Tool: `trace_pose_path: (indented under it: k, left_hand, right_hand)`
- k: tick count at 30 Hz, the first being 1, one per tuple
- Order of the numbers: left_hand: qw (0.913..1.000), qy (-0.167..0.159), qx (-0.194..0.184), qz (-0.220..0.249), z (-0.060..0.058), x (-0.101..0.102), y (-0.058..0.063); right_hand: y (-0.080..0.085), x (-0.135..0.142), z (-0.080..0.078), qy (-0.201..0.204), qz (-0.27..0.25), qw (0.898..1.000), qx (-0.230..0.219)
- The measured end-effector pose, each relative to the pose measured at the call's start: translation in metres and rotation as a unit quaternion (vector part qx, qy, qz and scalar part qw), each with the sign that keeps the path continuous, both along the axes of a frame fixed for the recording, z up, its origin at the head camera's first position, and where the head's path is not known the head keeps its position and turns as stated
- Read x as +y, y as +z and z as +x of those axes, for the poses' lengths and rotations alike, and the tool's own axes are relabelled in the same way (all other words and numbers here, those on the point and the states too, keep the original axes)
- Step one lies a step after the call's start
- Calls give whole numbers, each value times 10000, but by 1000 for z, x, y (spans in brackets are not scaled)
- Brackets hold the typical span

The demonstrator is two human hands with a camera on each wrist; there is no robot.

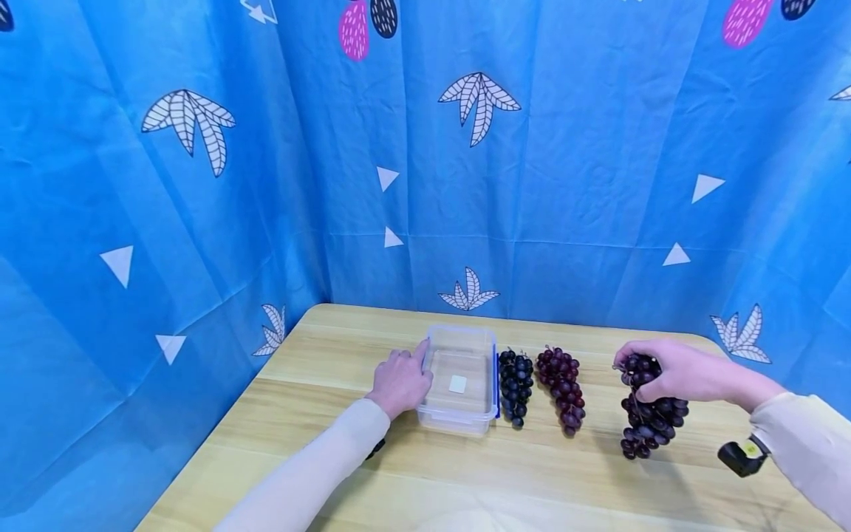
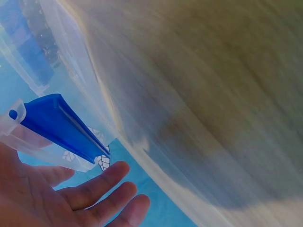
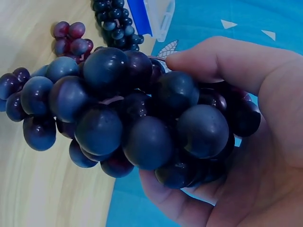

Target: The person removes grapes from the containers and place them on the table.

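My right hand (image 1: 685, 369) grips a dark purple bunch of grapes (image 1: 654, 425) near its top, thumb and fingers around it. The bunch hangs tilted over the table's right side and fills much of the right wrist view. My left hand (image 1: 401, 383) touches the left side of a clear plastic container (image 1: 463, 403), with its fingers fairly straight. The left wrist view shows a blue clip (image 2: 61, 125) of the container beside these fingers. A black bunch of grapes (image 1: 516, 388) lies right of the container, and a red bunch of grapes (image 1: 561, 384) lies beside that.
The light wooden table (image 1: 319, 347) has rounded back corners. A blue patterned curtain (image 1: 552, 207) hangs behind it and along the left side. Inside the container is a small white label (image 1: 457, 384). A black wrist device (image 1: 743, 457) is at the right sleeve.
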State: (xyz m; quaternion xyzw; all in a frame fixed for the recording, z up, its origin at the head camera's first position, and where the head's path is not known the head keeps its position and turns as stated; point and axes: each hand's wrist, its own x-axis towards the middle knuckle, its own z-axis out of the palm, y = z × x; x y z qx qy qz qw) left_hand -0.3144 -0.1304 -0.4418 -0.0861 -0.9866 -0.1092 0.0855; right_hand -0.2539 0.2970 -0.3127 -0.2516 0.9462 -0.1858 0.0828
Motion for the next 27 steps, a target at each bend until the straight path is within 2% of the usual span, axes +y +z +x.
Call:
trace_pose_path:
  k: [5, 14, 20, 27]
  left_hand:
    - [10000, 14, 20, 26, 1, 1, 0]
    - [10000, 40, -16, 67, 3, 1, 2]
    - [10000, 34, -41, 25, 5, 2, 1]
    - [10000, 27, 45, 34, 4, 2, 2]
  right_hand:
    - [-6, 0, -3, 73, -30, 10000, -42]
    - [-18, -1, -15, -149, -79, 9998, -45]
    - [-28, 0, -25, -279, -130, 9995, 89]
    - [-36, 1, -39, -255, -240, 9991, 242]
